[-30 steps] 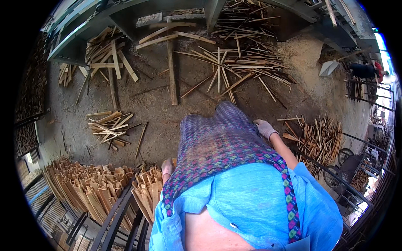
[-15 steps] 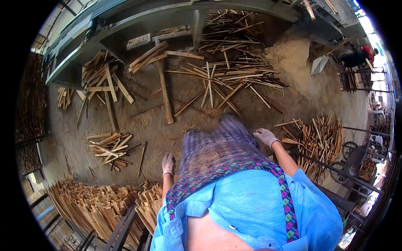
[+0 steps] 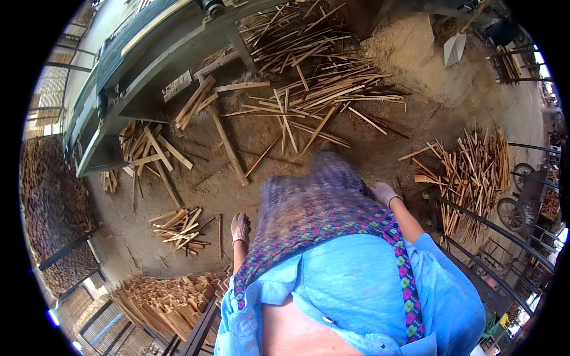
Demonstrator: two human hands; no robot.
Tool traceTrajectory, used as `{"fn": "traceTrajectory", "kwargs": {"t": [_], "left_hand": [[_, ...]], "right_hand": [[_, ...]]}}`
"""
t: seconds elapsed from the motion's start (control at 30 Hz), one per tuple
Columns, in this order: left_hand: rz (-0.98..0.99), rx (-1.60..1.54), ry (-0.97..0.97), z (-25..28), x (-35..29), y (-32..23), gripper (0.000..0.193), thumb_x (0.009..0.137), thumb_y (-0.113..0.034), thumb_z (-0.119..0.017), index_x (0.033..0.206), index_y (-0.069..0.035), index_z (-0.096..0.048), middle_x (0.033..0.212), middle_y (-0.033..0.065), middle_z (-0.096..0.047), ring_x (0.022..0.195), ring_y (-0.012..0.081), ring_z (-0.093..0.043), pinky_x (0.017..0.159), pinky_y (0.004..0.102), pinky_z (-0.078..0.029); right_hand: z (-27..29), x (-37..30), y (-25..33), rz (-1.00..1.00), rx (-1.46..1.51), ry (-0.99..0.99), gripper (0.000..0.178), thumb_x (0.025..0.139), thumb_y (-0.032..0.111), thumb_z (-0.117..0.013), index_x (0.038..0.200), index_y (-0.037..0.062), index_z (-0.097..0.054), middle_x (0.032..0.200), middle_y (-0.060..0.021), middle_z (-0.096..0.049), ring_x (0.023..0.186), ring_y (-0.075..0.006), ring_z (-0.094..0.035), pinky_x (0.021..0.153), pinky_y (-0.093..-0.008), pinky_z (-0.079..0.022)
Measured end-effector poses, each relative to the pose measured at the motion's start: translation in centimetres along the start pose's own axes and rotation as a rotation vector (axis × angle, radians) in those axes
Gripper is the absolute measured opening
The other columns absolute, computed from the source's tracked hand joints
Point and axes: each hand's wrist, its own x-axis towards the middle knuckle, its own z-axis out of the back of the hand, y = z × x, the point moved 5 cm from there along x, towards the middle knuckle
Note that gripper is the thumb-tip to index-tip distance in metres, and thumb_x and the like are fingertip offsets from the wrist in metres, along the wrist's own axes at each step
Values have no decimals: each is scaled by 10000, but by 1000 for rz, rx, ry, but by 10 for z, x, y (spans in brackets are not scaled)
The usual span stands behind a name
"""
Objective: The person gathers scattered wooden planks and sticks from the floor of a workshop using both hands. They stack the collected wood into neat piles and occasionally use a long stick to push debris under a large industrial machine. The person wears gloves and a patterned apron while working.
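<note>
Hands: my left hand (image 3: 240, 228) hangs empty, apart from my right hand (image 3: 385, 194), whose grip I cannot tell.
Sticks (image 3: 186, 231): crisscrossed on the floor (image 3: 122, 237), probably propping one another.

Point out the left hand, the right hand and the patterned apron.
Left hand (image 3: 240, 228): head view, middle of the hand.
Right hand (image 3: 385, 194): head view, middle of the hand.
Patterned apron (image 3: 317, 207): head view, its front.

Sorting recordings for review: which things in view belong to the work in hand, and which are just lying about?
Likely the work: left hand, small wood pile, right hand, stick heap.
Seemingly just lying about: sawdust, pale shovel-like tool.
</note>
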Motion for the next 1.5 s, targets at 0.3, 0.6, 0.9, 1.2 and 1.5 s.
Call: {"fn": "traceTrajectory", "kwargs": {"t": [0.3,0.6,0.9,1.2,1.5], "left_hand": [[205,86,52,-81,33,-75,505,940,-301,-636,1318,28,-567,868,27,-620,685,102,-520,592,263,-421],[112,203,163,-149,82,-128,645,950,-336,-649,1429,65,-489,1074,100,-681,808,148,-582,735,289,-489],[193,315,211,-172,81,-163,677,959,-325,-647,1459,80,-434,1435,212,-541,1219,251,-594,985,319,-490],[264,112,132,-152,142,-149,657,954,-329,-640,1434,86,-471,1062,113,-683,799,164,-592,739,296,-490],[284,-163,-83,-141,142,-173,531,946,-305,-632,1368,7,-547,860,14,-634,662,102,-545,533,263,-403]], "right_hand": [[86,-26,-74,-475,913,-451,457,950,377,-597,1206,8,-676,1109,-200,-707,978,-350,-683,846,-373,-526],[-61,-43,-154,-192,148,-268,462,951,401,-588,1163,4,-692,970,-183,-728,857,-301,-709,761,-393,-527],[99,-36,-87,-607,770,-182,346,1007,259,-553,1217,13,-677,1134,-203,-710,1054,-355,-669,894,-406,-500],[99,50,-141,-499,867,-188,484,964,440,-560,1164,23,-699,1174,-244,-681,1148,-412,-626,937,-444,-488],[268,126,-90,-295,429,-137,473,951,414,-565,1218,40,-679,1237,-266,-645,1187,-432,-595,978,-454,-480]]}}
